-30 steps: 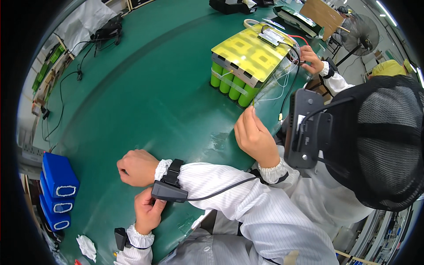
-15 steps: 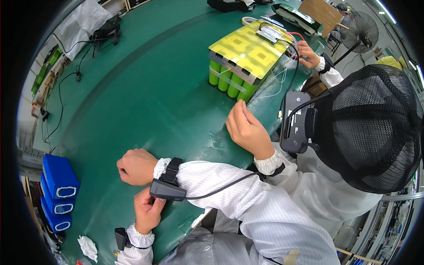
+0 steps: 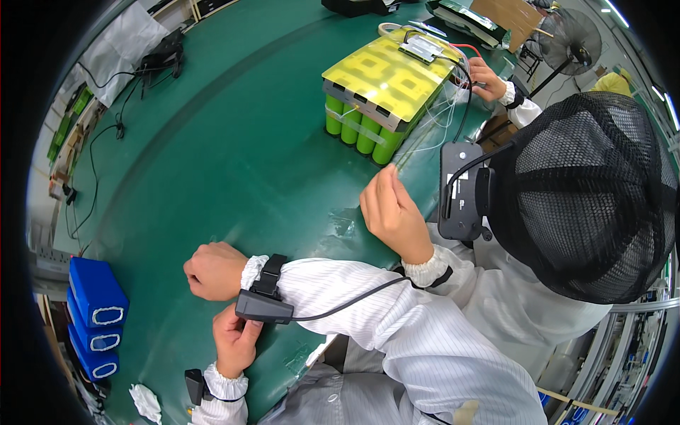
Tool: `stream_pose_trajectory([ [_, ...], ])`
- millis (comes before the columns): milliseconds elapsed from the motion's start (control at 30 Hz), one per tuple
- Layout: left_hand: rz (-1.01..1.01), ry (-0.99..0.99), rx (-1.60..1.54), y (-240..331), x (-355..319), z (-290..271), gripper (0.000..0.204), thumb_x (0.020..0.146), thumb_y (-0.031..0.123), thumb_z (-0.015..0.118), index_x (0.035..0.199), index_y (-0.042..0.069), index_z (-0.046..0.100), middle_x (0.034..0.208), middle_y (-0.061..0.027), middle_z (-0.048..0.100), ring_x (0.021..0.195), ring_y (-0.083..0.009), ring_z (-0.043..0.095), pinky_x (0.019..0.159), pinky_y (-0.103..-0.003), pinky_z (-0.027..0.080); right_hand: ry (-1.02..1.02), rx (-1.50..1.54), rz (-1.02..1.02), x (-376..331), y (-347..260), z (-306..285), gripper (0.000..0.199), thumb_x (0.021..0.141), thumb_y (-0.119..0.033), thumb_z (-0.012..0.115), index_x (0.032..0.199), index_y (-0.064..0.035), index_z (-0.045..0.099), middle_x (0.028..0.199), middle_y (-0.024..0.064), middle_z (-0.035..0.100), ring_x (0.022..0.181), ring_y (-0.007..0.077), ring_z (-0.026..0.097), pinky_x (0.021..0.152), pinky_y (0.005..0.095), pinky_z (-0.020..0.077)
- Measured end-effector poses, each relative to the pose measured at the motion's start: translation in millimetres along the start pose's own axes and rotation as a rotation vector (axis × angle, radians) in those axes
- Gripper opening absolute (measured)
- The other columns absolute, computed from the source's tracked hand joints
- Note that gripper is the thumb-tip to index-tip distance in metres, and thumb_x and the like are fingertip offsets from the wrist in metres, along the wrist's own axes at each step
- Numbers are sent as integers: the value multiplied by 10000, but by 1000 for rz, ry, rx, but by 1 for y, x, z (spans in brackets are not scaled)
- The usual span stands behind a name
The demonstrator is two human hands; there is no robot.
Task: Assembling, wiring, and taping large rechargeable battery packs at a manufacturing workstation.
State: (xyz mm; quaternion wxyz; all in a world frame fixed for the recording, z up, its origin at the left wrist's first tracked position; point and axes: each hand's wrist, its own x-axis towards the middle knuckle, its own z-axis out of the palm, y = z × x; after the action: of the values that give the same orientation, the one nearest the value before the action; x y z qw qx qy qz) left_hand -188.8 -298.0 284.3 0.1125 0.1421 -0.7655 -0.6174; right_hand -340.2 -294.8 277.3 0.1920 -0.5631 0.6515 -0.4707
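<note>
My right hand (image 3: 214, 271) is closed in a loose fist over the green table, knuckles up, with nothing showing in it. On that wrist sits a black box-shaped device (image 3: 263, 307) with a strap and a cable. My left hand (image 3: 236, 341) reaches up from below and pinches the device's near end between thumb and fingers. A second black device (image 3: 195, 387) is strapped to my left wrist.
A co-worker in a black mesh cap (image 3: 588, 205) sits at my right. One co-worker's hand (image 3: 394, 216) pinches near a battery pack (image 3: 389, 78) of green cells with a yellow top; the other (image 3: 487, 79) is by its wires. Blue battery packs (image 3: 98, 290) stand left.
The co-worker's head and the battery pack sit slightly farther left in the picture. My two hands keep nearly the same pose, the left still on the device.
</note>
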Motion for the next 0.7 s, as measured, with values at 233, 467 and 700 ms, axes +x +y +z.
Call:
stream_pose_trajectory([
  [233,11,-3,-5,1,1,0,195,936,199,645,868,18,620,700,9,575,560,-61,475,504,-221,365,3,-2,0,0,0,1,130,732,-98,567,659,-24,647,599,144,625,547,349,589,544,449,481],
  [467,-59,-29,-28,2,-2,-4,146,923,117,641,883,-23,622,779,-7,596,675,-79,495,609,-236,403,-8,-5,20,0,0,1,128,725,-102,568,660,-27,649,598,144,624,546,350,590,542,452,478],
  [700,-72,-14,-54,4,-1,0,165,924,140,646,880,-16,618,759,1,585,646,-59,469,578,-228,380,-11,-26,37,0,-1,-1,133,707,-105,565,627,-32,644,585,154,611,546,357,583,556,458,479],
])
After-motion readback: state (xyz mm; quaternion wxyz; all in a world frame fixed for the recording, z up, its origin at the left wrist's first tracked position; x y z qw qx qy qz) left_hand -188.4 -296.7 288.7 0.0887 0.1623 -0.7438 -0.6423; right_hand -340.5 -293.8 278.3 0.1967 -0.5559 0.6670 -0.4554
